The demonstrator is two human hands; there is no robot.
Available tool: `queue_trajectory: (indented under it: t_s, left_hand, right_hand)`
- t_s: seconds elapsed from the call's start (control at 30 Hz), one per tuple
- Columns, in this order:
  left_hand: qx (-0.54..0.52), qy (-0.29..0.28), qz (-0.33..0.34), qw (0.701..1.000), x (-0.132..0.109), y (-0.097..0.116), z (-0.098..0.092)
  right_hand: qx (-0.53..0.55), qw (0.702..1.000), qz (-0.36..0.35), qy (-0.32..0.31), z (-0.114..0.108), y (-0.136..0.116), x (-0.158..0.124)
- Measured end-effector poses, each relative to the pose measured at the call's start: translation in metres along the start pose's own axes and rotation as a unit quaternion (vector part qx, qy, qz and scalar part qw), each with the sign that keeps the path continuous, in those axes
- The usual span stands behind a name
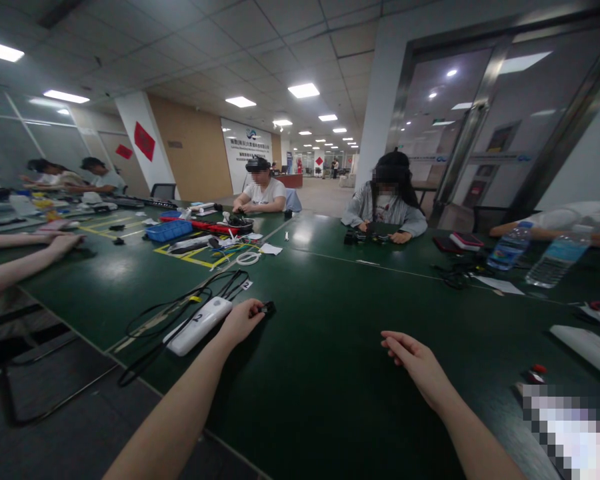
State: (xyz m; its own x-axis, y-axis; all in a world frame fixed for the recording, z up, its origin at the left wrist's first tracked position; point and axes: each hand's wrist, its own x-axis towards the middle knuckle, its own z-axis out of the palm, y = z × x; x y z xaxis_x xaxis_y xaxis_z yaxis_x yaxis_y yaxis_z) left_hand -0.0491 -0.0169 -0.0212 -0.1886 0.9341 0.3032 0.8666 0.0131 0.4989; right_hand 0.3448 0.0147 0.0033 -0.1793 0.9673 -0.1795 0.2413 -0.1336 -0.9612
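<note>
My left hand (243,319) is closed, thumb and fingers pinching a small black part (268,308) at the green tabletop. Its exact kind is too small to make out. Just left of this hand lies a white power strip (200,325) marked with a 2, and black cables (167,308) loop around it. To the right, my right hand (413,360) is over the bare green table (325,373), holding nothing visible. Its fingers are loosely bent and slightly apart.
A blue basket (169,230), coiled white cable (248,259) and loose wires lie beyond the strip. Water bottles (560,257), a white bar-shaped case (587,350) and a red-topped item (536,373) are right. Several people sit around the table; one (385,207) handles black parts opposite.
</note>
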Motion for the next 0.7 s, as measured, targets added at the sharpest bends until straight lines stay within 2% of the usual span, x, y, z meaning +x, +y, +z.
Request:
queue_trajectory:
  t_s: [0.13,0.3,0.43,0.6,0.7]
  left_hand:
    - [0.012,0.009,0.014,1.0,0.001,-0.002,0.003]
    - [0.086,0.062,0.071,0.992,0.002,0.001,0.0]
    - [0.096,0.047,0.107,0.988,0.002,0.007,-0.004]
    - [0.149,0.063,0.127,0.979,0.0,0.013,-0.006]
    - [0.145,0.056,0.139,0.978,-0.001,0.014,-0.005]
  right_hand:
    - [-0.004,1.0,0.001,-0.002,0.0,0.001,0.0]
    - [-0.005,1.0,0.002,-0.001,-0.001,0.0,0.0]
    - [0.001,1.0,0.0,0.002,0.0,0.0,0.0]
    - [0.005,1.0,-0.007,0.013,0.003,-0.004,-0.002]
    - [0.006,1.0,-0.003,0.013,0.004,-0.007,-0.004]
